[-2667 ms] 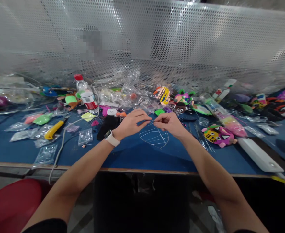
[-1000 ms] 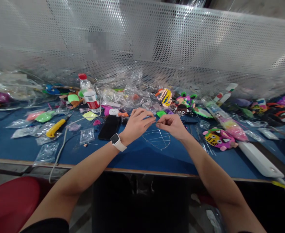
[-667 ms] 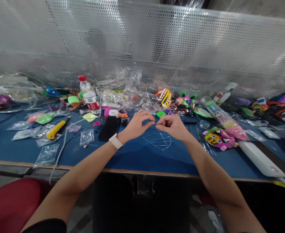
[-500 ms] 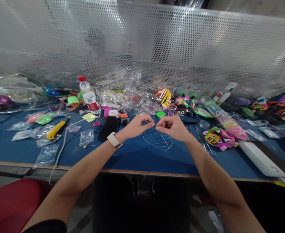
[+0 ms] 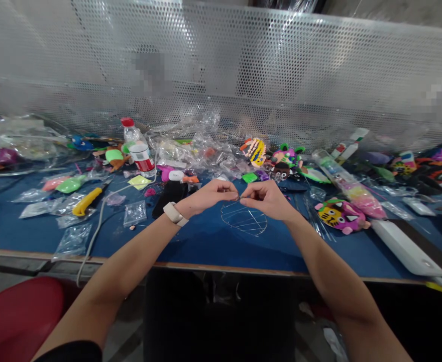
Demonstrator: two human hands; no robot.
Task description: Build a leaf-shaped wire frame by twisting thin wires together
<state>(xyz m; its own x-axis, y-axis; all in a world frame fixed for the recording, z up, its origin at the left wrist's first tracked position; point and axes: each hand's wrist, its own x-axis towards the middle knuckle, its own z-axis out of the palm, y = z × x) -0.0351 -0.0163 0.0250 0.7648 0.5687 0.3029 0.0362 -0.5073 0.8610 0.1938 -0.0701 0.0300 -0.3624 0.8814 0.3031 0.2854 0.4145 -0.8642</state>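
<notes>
A thin wire frame (image 5: 257, 234), rounded and crossed by several fine wires, hangs below my fingers over the blue table. My left hand (image 5: 214, 195), with a pale watch band (image 5: 176, 213) on the wrist, is closed in a pinch at the frame's upper edge. Fingertip to fingertip with it, my right hand (image 5: 263, 198) pinches the same edge. The exact spot between the fingertips is too small to make out. Behind my left wrist lies a black phone (image 5: 170, 197).
A yellow utility knife (image 5: 88, 201), a cable (image 5: 99, 221) and small plastic bags (image 5: 134, 213) lie left. A red-capped bottle (image 5: 140, 151) stands behind. At right are a colourful clay animal face (image 5: 341, 216) and a white power bank (image 5: 405, 246). A perforated metal panel (image 5: 221, 65) rises behind.
My fingertips have shifted slightly and the left fingers have curled in more. The wire frame has moved a little to the left. Both hands keep their pinch.
</notes>
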